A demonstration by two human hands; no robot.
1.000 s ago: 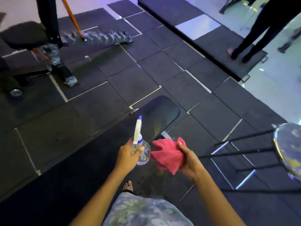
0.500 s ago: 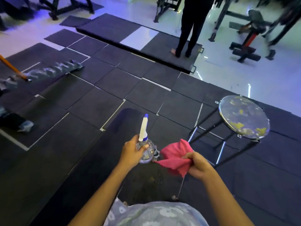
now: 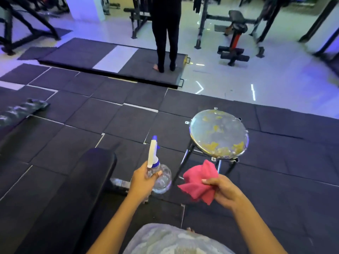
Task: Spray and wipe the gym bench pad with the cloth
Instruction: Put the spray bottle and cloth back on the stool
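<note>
A gym floor of dark rubber tiles (image 3: 128, 123) is stretching away toward pale flooring where weight machines are standing and a person in black (image 3: 166, 33) is waiting barefoot on a raised mat. In the foreground a person is holding the cleaning kit clear of the work: the left hand (image 3: 143, 182) is wrapping closed around the neck of a clear spray bottle (image 3: 161, 178), its white-and-blue nozzle pointing up and away, while the right hand (image 3: 225, 191) is pinching a bunched pink cloth (image 3: 199, 182) between thumb and fingers. The black bench pad (image 3: 88, 180) is lying low and to the left of both hands, its long axis running from the person's lower left up toward its rounded far end, so the bottle hand is the nearer of the two and the nozzle appears to need swinging left and down before any spray can land on it. Just beyond the cloth a round metal stool (image 3: 219, 133) with a stained top is standing, beside neither hand's grip. Compared with half a second ago, the view is lifting and turning right: the pad is sliding out from under the hands toward the left, and the stool is moving closer to centre.
</note>
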